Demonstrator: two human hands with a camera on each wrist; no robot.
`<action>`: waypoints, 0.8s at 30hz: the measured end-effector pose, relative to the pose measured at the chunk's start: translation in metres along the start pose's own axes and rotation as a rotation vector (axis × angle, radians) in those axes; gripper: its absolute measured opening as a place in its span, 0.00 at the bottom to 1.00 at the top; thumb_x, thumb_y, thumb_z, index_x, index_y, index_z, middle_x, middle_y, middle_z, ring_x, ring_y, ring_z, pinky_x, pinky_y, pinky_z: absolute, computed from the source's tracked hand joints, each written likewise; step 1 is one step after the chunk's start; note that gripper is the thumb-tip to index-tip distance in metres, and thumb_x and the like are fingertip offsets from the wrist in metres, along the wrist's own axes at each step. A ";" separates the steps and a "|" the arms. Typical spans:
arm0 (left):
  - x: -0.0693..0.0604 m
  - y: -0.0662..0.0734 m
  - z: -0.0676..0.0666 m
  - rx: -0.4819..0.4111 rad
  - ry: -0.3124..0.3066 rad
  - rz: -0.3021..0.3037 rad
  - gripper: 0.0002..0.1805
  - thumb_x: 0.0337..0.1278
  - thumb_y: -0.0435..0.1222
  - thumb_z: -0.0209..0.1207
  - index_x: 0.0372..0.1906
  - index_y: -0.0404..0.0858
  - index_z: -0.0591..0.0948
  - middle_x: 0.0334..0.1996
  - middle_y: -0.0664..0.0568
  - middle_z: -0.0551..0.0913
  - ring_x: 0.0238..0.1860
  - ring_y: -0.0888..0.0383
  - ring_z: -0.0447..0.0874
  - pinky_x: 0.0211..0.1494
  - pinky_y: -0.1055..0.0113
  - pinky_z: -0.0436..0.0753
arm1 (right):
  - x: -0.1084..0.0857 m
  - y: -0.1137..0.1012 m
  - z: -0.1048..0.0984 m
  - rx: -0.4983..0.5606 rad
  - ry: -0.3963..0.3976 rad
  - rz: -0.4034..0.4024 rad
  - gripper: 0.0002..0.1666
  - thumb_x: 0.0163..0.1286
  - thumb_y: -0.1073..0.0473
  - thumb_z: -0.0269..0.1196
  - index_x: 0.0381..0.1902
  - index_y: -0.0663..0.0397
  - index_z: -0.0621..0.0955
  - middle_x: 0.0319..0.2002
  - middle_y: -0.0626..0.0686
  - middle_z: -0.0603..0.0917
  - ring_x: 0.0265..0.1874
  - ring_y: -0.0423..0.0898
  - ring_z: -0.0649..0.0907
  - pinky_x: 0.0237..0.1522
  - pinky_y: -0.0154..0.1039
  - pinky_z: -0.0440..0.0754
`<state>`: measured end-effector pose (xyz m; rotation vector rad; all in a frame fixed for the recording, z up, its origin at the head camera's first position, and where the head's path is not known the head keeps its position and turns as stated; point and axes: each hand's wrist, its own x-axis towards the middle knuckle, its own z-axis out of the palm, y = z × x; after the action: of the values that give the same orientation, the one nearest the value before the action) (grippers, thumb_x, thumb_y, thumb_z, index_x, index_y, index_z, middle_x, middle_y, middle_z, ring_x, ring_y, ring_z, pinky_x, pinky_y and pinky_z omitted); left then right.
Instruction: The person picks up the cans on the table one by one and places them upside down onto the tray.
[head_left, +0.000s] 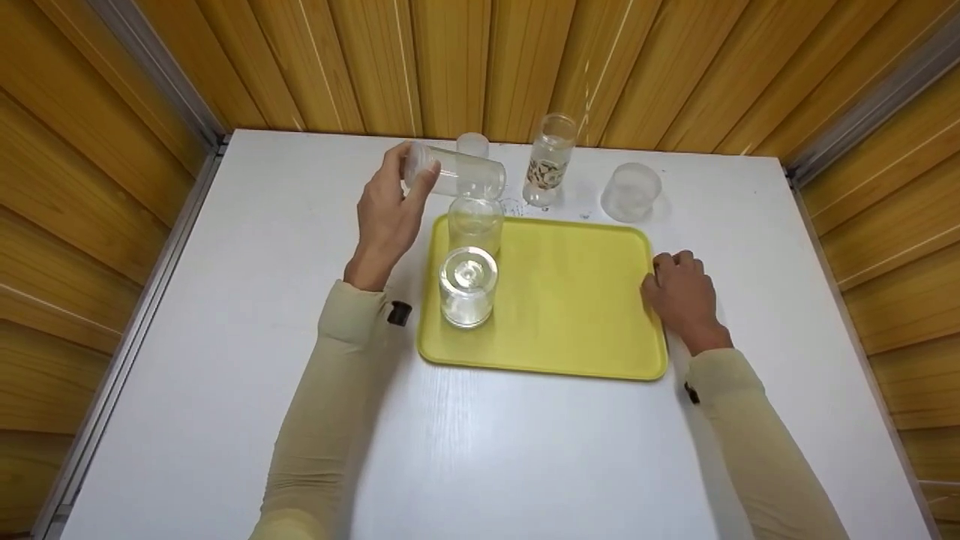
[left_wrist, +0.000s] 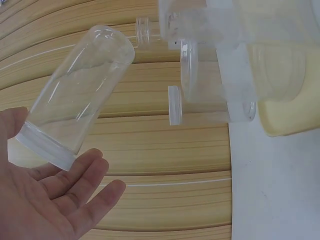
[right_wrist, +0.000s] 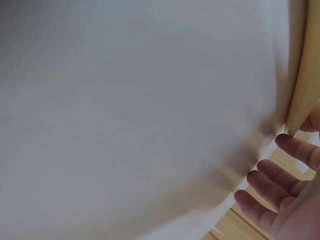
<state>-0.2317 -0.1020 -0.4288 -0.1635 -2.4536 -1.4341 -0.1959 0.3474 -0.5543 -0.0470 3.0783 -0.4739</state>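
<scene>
Thumb and fingers of your left hand [head_left: 390,210] are curling partway round the whitish lid [left_wrist: 46,147] of a clear jar [head_left: 466,174], pinching it with the fingertips spread apart. The jar is lying almost sideways in the air, its base pointing rightward, away from those fingers. To the right of them and nearer your body, a second jar [head_left: 478,232] is standing at the rear left corner of the yellow tray [head_left: 566,300]; you cannot tell whether the held jar is touching it. In front of that one, closer to your left wrist than to its fingertips, a third jar [head_left: 467,298] is standing on the tray's left side. Beyond the held jar, right of your left fingertips, a lidded container [head_left: 472,142] is standing on the white table [head_left: 525,450], partly hidden. Farther right of them, a tall patterned bottle [head_left: 550,161] is standing behind the tray. Your right hand [head_left: 684,296] is gripping the tray's right edge, its fingers curling in, the thumb resting on the rim. Past those right fingertips, toward the back, a frosted cup [head_left: 631,193] is sitting on the table, apart from them.
</scene>
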 end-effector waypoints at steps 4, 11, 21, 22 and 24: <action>-0.003 0.002 0.003 -0.011 -0.012 0.018 0.32 0.78 0.54 0.54 0.73 0.36 0.74 0.56 0.45 0.86 0.56 0.52 0.82 0.55 0.52 0.80 | 0.000 -0.002 -0.002 0.012 -0.008 0.014 0.26 0.81 0.55 0.53 0.65 0.73 0.75 0.58 0.75 0.71 0.56 0.72 0.72 0.53 0.70 0.74; -0.009 0.006 0.007 -0.024 -0.031 0.020 0.32 0.78 0.54 0.54 0.73 0.36 0.73 0.57 0.45 0.86 0.59 0.52 0.83 0.58 0.51 0.82 | 0.001 -0.011 -0.005 0.053 -0.002 0.038 0.31 0.81 0.53 0.54 0.68 0.76 0.71 0.62 0.77 0.68 0.62 0.75 0.68 0.59 0.71 0.69; -0.017 0.010 0.010 -0.063 -0.055 0.033 0.32 0.78 0.54 0.52 0.73 0.36 0.74 0.57 0.46 0.86 0.60 0.53 0.83 0.61 0.52 0.81 | 0.005 -0.040 -0.017 0.125 0.082 -0.012 0.36 0.79 0.51 0.59 0.73 0.72 0.69 0.65 0.75 0.69 0.67 0.74 0.66 0.64 0.70 0.66; -0.018 0.010 0.011 -0.071 -0.056 0.034 0.32 0.78 0.54 0.52 0.73 0.36 0.74 0.57 0.46 0.87 0.60 0.53 0.83 0.61 0.52 0.81 | 0.005 -0.042 -0.017 0.130 0.089 -0.018 0.36 0.79 0.51 0.59 0.73 0.72 0.69 0.64 0.75 0.69 0.66 0.74 0.66 0.64 0.69 0.66; -0.019 0.010 0.012 -0.091 -0.055 0.039 0.32 0.78 0.54 0.53 0.73 0.36 0.74 0.57 0.46 0.87 0.60 0.53 0.83 0.61 0.52 0.81 | 0.005 -0.045 -0.018 0.141 0.100 -0.028 0.36 0.79 0.51 0.60 0.73 0.72 0.69 0.64 0.75 0.69 0.66 0.73 0.67 0.64 0.69 0.66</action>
<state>-0.2133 -0.0856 -0.4324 -0.2720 -2.4160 -1.5447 -0.1998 0.3096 -0.5234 -0.0648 3.1349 -0.7144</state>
